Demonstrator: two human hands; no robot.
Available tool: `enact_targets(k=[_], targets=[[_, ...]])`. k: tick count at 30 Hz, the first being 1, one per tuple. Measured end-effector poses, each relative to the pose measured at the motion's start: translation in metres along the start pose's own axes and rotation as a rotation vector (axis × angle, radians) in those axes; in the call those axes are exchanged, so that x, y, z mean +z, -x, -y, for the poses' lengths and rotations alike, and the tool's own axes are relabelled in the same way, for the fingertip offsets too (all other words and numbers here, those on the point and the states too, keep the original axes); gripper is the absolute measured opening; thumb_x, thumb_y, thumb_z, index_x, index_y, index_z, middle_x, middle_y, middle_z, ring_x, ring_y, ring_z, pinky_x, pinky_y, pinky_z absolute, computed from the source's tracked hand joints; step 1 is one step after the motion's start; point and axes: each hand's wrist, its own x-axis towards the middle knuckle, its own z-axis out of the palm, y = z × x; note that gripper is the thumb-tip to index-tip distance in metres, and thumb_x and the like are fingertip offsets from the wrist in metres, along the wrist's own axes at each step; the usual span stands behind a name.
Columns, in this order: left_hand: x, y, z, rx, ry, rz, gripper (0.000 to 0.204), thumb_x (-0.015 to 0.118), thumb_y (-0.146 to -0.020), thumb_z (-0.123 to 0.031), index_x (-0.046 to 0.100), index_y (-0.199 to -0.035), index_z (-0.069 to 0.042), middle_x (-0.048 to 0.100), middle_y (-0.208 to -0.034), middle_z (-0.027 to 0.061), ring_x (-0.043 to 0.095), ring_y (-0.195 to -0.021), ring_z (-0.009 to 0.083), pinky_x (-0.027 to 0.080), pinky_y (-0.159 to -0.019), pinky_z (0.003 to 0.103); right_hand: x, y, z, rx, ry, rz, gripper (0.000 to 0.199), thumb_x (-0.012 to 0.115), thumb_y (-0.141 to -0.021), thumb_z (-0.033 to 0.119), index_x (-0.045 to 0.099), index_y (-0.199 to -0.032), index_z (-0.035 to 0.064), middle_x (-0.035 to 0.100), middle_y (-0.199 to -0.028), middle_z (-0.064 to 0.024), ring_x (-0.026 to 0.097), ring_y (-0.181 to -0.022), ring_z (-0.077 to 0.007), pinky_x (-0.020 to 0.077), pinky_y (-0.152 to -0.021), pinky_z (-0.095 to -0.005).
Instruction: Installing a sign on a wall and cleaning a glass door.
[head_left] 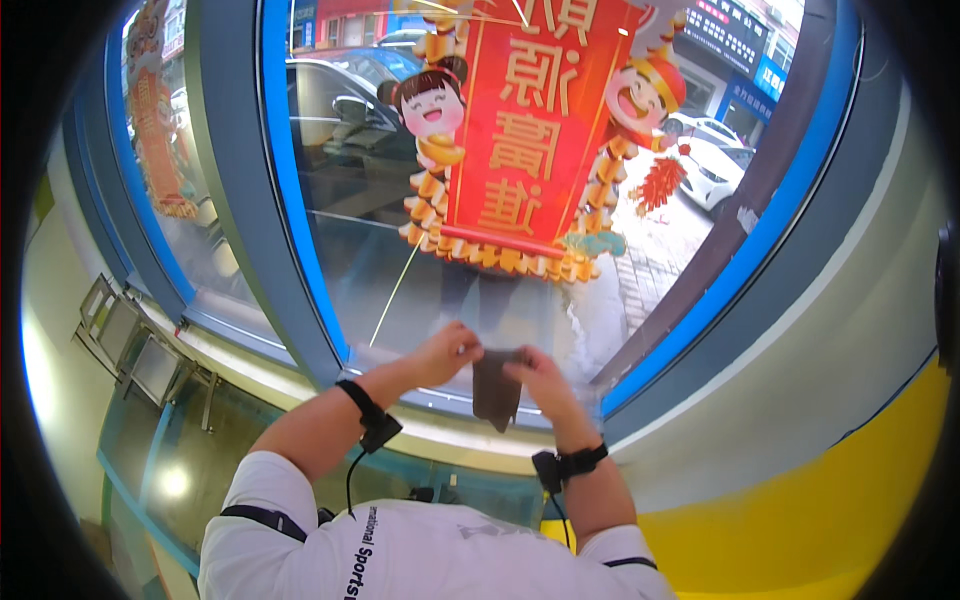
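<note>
A small grey-brown cloth hangs down between my two hands, in front of the lower part of a window pane. My left hand pinches it at its upper left corner, fingers closed. On the other side my right hand is closed on its upper right edge, with the thumb lying over the front. The lower end of the cloth dangles free and looks uneven. Above both hands, a large red and gold festive decoration with two cartoon children covers much of the glass.
Blue and grey window frames run up both sides of the pane. Below is a pale sill. Metal-framed folding stands and a glass-topped surface are at the left. A yellow wall panel lies at right. Parked cars show outside.
</note>
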Motion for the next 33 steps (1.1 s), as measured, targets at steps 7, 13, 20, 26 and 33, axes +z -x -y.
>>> enact_targets(k=[7,13,20,26,33], targets=[[0.003,-0.037,-0.065,-0.274,0.774,0.037,0.031,0.062,-0.102,-0.027,0.059,-0.126,-0.008,0.066,-0.111,0.0046,0.064,-0.099,0.0142,0.053,-0.092,0.034,-0.016,-0.016,0.057,-0.216,-0.352,-0.166,0.023,0.065,-0.097,0.009,0.059,-0.118,0.0014,0.068,-0.102,-0.003,0.062,-0.093,-0.0097,0.0487,-0.083,-0.0253],[0.022,-0.044,-0.061,-0.198,0.782,0.131,0.036,0.075,-0.092,-0.014,0.061,-0.125,-0.006,0.068,-0.107,0.0033,0.063,-0.096,0.0115,0.051,-0.083,0.028,-0.027,-0.02,0.059,-0.312,-0.358,-0.328,0.022,0.066,-0.097,0.008,0.059,-0.118,0.0019,0.067,-0.099,-0.0021,0.061,-0.091,-0.009,0.0478,-0.08,-0.024],[0.039,-0.103,-0.084,0.056,0.477,-0.096,0.041,0.074,-0.088,-0.006,0.058,-0.126,-0.005,0.064,-0.108,0.0049,0.061,-0.09,0.0138,0.051,-0.077,0.029,-0.071,-0.038,0.081,-0.574,-0.021,-0.589,0.021,0.069,-0.095,0.01,0.062,-0.113,0.0019,0.065,-0.09,-0.001,0.059,-0.083,-0.0081,0.0471,-0.073,-0.0238],[0.015,-0.19,-0.16,0.332,0.132,-0.269,0.049,0.062,-0.088,0.005,0.052,-0.134,-0.01,0.058,-0.12,0.0107,0.062,-0.107,0.0263,0.053,-0.09,0.038,-0.131,-0.092,0.178,-0.903,0.579,-1.189,0.023,0.076,-0.086,0.01,0.067,-0.105,-0.0003,0.062,-0.092,-0.0124,0.059,-0.083,-0.0289,0.0481,-0.075,-0.0392],[-0.056,-0.192,-0.129,0.598,-0.797,-0.752,0.067,0.07,-0.08,-0.017,0.048,-0.143,-0.013,0.046,-0.141,0.0187,0.046,-0.131,0.0389,0.039,-0.108,0.054,-0.163,-0.125,0.196,-1.012,0.722,-1.614,0.037,0.081,-0.078,0.005,0.061,-0.108,0.0027,0.059,-0.093,-0.0103,0.057,-0.093,-0.0328,0.0443,-0.091,-0.0452]])
